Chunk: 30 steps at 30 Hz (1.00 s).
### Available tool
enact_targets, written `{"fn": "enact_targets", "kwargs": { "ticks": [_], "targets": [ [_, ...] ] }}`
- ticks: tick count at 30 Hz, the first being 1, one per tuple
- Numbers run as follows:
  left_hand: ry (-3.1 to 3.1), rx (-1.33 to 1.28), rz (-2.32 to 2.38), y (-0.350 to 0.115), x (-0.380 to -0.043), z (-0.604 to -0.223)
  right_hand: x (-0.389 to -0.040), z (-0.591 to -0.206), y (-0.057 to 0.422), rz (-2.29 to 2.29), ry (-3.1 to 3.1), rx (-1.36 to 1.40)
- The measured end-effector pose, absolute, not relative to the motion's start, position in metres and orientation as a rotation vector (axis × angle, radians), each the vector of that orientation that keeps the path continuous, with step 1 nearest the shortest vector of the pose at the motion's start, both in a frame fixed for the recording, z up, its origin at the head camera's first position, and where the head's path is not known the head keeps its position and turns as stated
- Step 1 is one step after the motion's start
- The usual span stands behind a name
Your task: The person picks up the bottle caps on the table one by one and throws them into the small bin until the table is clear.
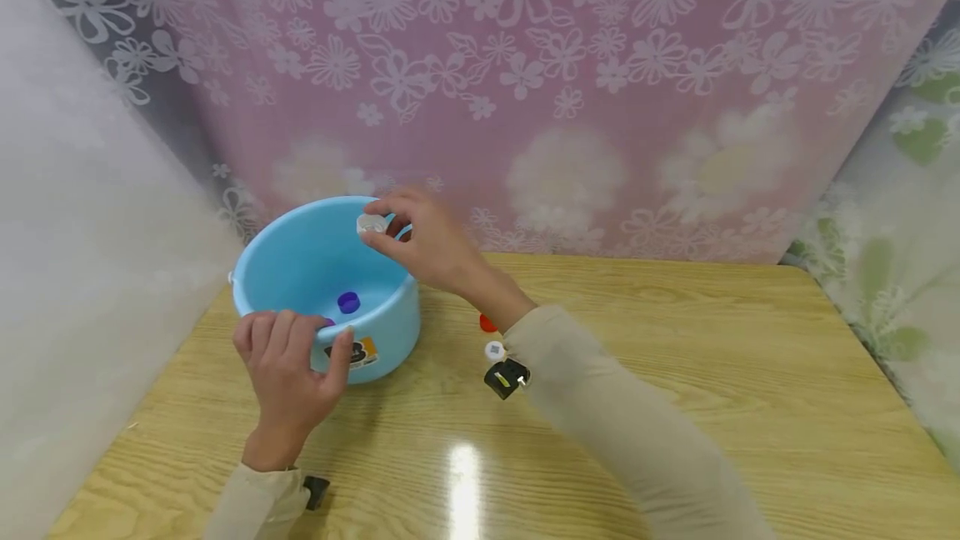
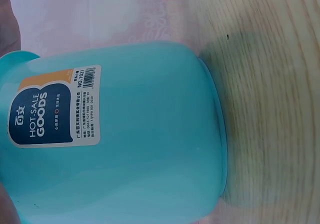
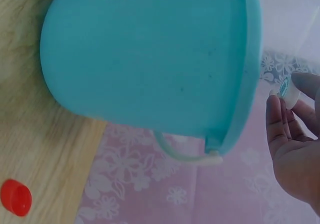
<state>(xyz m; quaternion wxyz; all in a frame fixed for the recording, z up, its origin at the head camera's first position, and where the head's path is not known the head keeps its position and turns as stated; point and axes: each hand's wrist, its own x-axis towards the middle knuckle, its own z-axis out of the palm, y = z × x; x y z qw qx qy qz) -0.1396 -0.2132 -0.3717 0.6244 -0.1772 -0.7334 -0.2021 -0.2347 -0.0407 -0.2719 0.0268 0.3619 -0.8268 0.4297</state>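
Note:
A light-blue plastic bucket stands on the table with its mouth facing up. My left hand grips the near rim, fingers over the edge and thumb outside. Between thumb and fingers, my right hand pinches a white bottle cap above the bucket's far right side. In the right wrist view, that cap shows a greenish mark on its face. A purple cap lies on the bucket floor, with another purple piece partly hidden by the near rim.
On the wooden table, a red cap lies right of the bucket, partly behind my right forearm. A small white round piece appears close by. The bucket's handle hangs at its side. A pink flowered curtain closes off the back.

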Motion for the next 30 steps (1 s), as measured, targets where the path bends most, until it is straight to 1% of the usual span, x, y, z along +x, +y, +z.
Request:
{"fn": "enact_targets", "kwargs": {
  "ticks": [12,22,30],
  "targets": [
    [-1.703,-0.406,-0.46,-0.213,-0.138,-0.374,-0.227,-0.295,-0.056,1.405,-2.551,1.161],
    [-1.7,-0.396,-0.455,-0.215,-0.136,-0.374,-0.225,-0.305,-0.06,1.261,-2.551,1.154],
    [-1.693,-0.409,-0.456,-0.216,-0.139,-0.373,-0.225,-0.305,-0.061,1.205,-2.573,1.144]
  ]
}}
